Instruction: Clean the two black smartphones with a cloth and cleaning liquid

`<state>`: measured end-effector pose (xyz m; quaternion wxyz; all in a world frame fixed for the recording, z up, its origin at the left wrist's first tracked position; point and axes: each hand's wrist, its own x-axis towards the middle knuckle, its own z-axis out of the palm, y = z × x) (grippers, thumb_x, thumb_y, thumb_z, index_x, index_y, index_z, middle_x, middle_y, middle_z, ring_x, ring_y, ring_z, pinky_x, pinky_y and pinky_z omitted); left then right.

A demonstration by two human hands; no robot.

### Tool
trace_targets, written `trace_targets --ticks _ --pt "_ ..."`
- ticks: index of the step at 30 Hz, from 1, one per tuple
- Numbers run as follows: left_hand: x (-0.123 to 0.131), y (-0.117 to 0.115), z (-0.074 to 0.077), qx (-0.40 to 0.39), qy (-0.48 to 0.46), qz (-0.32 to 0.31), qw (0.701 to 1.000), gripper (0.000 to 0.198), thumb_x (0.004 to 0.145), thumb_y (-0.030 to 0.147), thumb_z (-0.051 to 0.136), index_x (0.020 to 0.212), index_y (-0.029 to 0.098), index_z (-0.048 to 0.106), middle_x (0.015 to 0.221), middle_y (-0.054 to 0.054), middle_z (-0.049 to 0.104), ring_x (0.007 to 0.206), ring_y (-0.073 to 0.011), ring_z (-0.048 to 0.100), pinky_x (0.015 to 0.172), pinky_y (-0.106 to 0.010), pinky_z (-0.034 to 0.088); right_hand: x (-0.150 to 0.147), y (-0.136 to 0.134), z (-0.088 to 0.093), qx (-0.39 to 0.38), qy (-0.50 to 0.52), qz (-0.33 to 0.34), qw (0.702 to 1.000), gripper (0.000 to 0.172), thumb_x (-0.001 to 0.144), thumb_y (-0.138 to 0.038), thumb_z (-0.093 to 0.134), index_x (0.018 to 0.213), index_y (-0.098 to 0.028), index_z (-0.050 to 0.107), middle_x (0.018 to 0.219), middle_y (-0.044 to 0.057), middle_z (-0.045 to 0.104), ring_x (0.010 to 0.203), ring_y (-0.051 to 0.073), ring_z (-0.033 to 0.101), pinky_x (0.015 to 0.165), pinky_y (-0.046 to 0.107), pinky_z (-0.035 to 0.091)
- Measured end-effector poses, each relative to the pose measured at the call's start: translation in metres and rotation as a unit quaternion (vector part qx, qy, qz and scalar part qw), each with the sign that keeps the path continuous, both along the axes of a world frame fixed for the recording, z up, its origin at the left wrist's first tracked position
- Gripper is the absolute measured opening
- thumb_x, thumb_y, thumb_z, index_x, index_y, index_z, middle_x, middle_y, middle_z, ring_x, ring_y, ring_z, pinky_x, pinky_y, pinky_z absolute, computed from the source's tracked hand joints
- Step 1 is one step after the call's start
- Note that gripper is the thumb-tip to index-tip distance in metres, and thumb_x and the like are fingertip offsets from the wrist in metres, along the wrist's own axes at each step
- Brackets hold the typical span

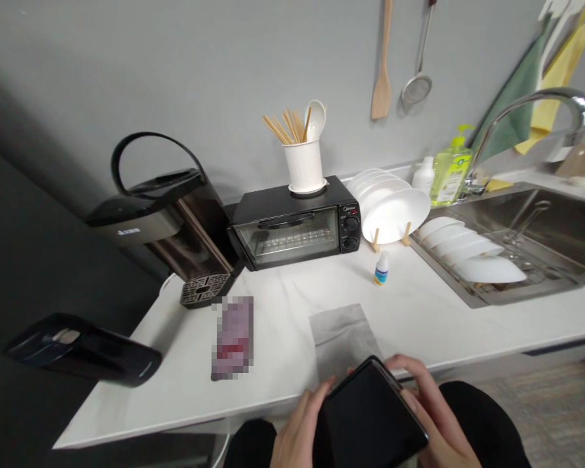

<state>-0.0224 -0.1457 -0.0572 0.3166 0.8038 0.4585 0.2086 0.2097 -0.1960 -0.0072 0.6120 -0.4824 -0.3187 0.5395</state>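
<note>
A black smartphone [370, 416] with a dark screen is held low at the counter's front edge, between both hands. My left hand [299, 429] grips its left side with the fingers curled under it. My right hand [431, 409] wraps the right and top edge, fingers bent over the rim. A grey flat pouch [341, 335] lies on the white counter [443, 318] just beyond the phone. A small white dropper bottle [381, 268] with a blue label stands further back.
A black toaster oven [295, 224] carries a white utensil holder [305, 162]. A dark water dispenser [175, 221] stands left, a blurred flat item [234, 338] in front. White plates [394, 211] sit in a rack beside the steel sink [541, 234] with its faucet [526, 110].
</note>
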Motion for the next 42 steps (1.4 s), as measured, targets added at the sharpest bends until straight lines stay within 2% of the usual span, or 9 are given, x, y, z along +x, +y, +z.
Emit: trace_targets --ticks 7,17,21,23,26,30,35,38,42 --pt "0.004 0.0 -0.004 0.062 -0.027 0.018 0.998 0.104 0.068 0.028 0.085 0.161 0.029 0.036 0.15 -0.013 0.06 0.135 -0.0387 0.061 0.107 -0.049 0.057 -0.014 0.017 0.008 0.066 -0.191 -0.021 0.979 0.033 0.103 -0.051 0.053 0.118 -0.028 0.072 0.102 0.005 0.076 0.087 0.019 0.073 0.077 0.02 0.059" --pt "0.037 0.017 0.041 0.116 -0.092 0.004 0.989 0.099 0.059 0.018 0.083 0.151 0.03 0.048 0.144 -0.009 0.063 0.129 -0.0361 0.064 0.108 -0.05 0.057 0.007 0.026 -0.012 0.069 -0.171 -0.08 0.979 0.034 0.095 -0.051 0.066 0.117 -0.028 0.079 0.117 0.009 0.078 0.115 0.028 0.073 0.094 0.03 0.061" --pt "0.042 0.026 0.041 0.101 -0.167 0.089 0.977 0.088 0.068 0.017 0.077 0.151 0.026 0.051 0.152 -0.012 0.057 0.138 -0.0375 0.057 0.115 -0.054 0.05 0.017 0.033 -0.025 0.0 -0.112 -0.073 0.991 0.041 0.091 -0.056 0.07 0.119 -0.027 0.075 0.115 0.009 0.077 0.094 0.028 0.076 0.068 0.03 0.066" --pt "0.038 0.041 0.051 0.069 -0.217 0.112 0.967 0.08 0.076 0.023 0.075 0.152 0.023 0.05 0.148 -0.014 0.06 0.131 -0.035 0.063 0.109 -0.048 0.055 0.02 0.033 -0.034 -0.044 -0.068 -0.071 0.994 0.048 0.088 -0.06 0.072 0.123 -0.026 0.07 0.106 0.008 0.078 0.078 0.025 0.075 0.052 0.029 0.063" --pt "0.034 0.081 0.084 0.057 -0.27 0.081 0.958 0.068 0.085 0.032 0.071 0.149 0.022 0.053 0.134 -0.012 0.066 0.112 -0.0275 0.07 0.097 -0.039 0.059 0.025 0.031 -0.046 -0.065 -0.027 -0.105 0.992 0.057 0.082 -0.061 0.078 0.125 -0.026 0.065 0.101 0.007 0.077 0.074 0.024 0.073 0.052 0.032 0.064" --pt "0.045 0.152 0.113 0.131 -0.12 0.015 0.984 0.067 0.086 0.038 0.077 0.149 0.029 0.054 0.131 -0.006 0.062 0.124 -0.0269 0.061 0.108 -0.041 0.05 0.032 0.03 -0.049 -0.056 -0.027 -0.156 0.986 0.059 0.08 -0.063 0.08 0.123 -0.026 0.063 0.107 0.008 0.076 0.079 0.024 0.072 0.058 0.035 0.066" --pt "0.067 0.219 0.073 0.137 0.032 -0.066 0.988 0.07 0.077 0.035 0.087 0.142 0.023 0.061 0.125 -0.008 0.065 0.115 -0.0285 0.063 0.107 -0.044 0.05 0.032 0.034 -0.049 -0.05 -0.033 -0.154 0.986 0.058 0.082 -0.066 0.076 0.122 -0.027 0.061 0.106 0.007 0.076 0.079 0.025 0.073 0.059 0.034 0.066" --pt "0.071 0.232 0.047 0.141 0.043 -0.079 0.986 0.068 0.079 0.035 0.086 0.141 0.023 0.062 0.126 -0.009 0.066 0.12 -0.0313 0.058 0.109 -0.047 0.048 0.032 0.035 -0.05 -0.047 -0.043 -0.152 0.986 0.059 0.083 -0.066 0.075 0.124 -0.027 0.06 0.106 0.007 0.076 0.08 0.025 0.074 0.059 0.034 0.065" --pt "0.067 0.231 0.034 0.145 0.041 -0.085 0.985 0.063 0.088 0.038 0.077 0.146 0.023 0.057 0.138 -0.01 0.06 0.129 -0.0318 0.05 0.116 -0.05 0.042 0.035 0.036 -0.049 -0.038 -0.061 -0.141 0.987 0.055 0.087 -0.063 0.072 0.125 -0.026 0.058 0.11 0.009 0.076 0.082 0.025 0.074 0.061 0.035 0.065"
